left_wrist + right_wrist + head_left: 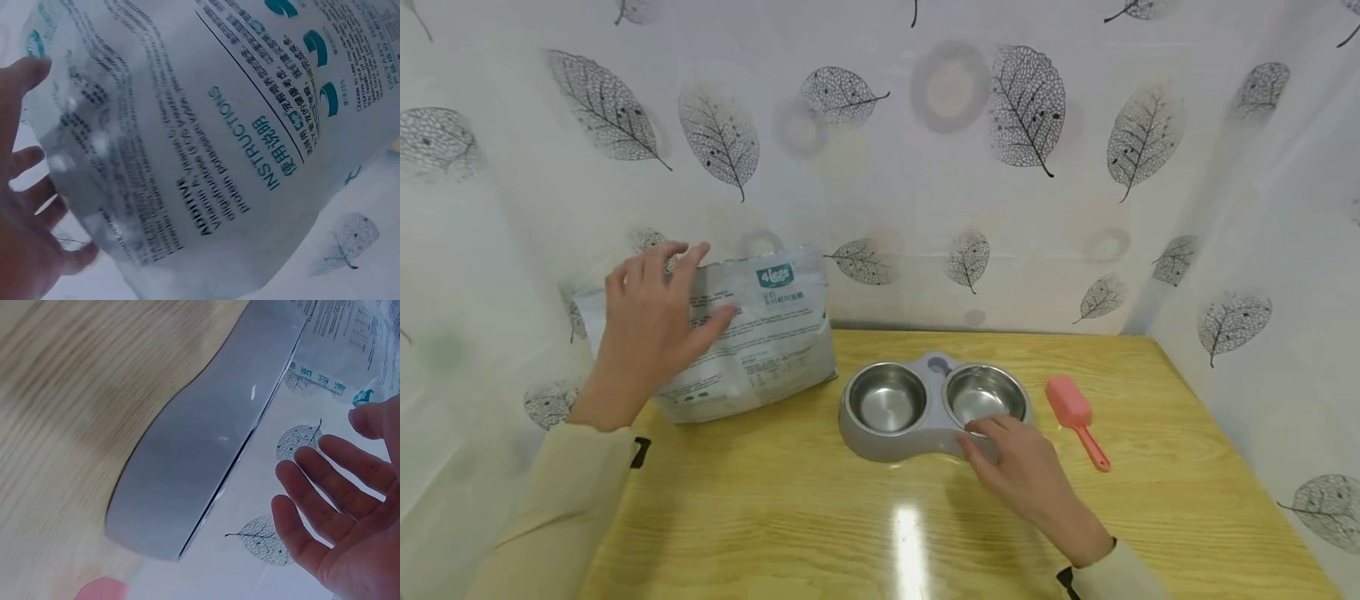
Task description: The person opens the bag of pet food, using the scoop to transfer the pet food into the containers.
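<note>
A silver-white pet food bag [767,333] with a teal 4legs logo leans against the back curtain on the left. My left hand [651,312] is at its upper left edge, fingers spread and thumb across the printed face; in the left wrist view the bag [250,219] fills most of the picture, and I cannot tell whether the fingers touch it. A grey double pet bowl [891,446] with two steel dishes stands mid-table. My right hand [1030,475] hovers by its right front rim, and the right wrist view shows relaxed fingers [315,494] holding nothing.
A pink scoop [1070,404] lies right of the double bowl, its handle toward the front. The yellow wood-grain table [790,517] meets a white leaf-print curtain [895,192] at the back and sides.
</note>
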The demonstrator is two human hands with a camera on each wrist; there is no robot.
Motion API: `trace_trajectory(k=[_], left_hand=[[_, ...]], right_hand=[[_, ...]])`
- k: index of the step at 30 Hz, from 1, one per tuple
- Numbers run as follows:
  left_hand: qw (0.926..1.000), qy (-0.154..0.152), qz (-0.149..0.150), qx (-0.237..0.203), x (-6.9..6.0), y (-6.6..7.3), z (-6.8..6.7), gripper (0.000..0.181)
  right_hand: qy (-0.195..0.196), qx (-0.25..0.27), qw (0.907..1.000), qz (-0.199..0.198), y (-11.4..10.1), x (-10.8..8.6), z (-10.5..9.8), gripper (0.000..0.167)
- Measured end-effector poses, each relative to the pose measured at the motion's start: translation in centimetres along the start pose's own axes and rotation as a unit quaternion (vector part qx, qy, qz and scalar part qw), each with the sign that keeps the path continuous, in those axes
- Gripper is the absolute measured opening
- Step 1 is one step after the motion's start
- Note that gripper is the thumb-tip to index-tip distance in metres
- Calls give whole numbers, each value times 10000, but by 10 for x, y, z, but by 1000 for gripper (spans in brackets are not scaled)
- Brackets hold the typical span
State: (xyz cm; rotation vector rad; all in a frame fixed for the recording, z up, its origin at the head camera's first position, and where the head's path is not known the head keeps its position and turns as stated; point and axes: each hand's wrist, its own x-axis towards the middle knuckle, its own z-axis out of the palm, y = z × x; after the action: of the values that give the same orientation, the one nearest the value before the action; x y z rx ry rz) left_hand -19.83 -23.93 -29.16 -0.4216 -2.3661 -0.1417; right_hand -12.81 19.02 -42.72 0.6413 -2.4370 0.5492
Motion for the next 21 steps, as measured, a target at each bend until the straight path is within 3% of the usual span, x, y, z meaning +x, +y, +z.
trace_trajectory(k=[3, 6, 14, 21], left_hand=[[9966, -736, -285, 244, 1, -6, 6, 90], [9925, -1086, -419, 375, -4, -6, 11, 98], [9982, -457, 71, 394, -29, 6, 19, 112], [9981, -76, 502, 351, -58, 21, 20, 114]], right_hand=[[69, 65, 9998, -150, -4, 3, 4, 13], [65, 90, 9996, -241, -7, 5, 7, 13], [74, 199, 9992, -325, -19, 15, 9, 25], [445, 863, 9915, -872, -49, 48, 15, 49]])
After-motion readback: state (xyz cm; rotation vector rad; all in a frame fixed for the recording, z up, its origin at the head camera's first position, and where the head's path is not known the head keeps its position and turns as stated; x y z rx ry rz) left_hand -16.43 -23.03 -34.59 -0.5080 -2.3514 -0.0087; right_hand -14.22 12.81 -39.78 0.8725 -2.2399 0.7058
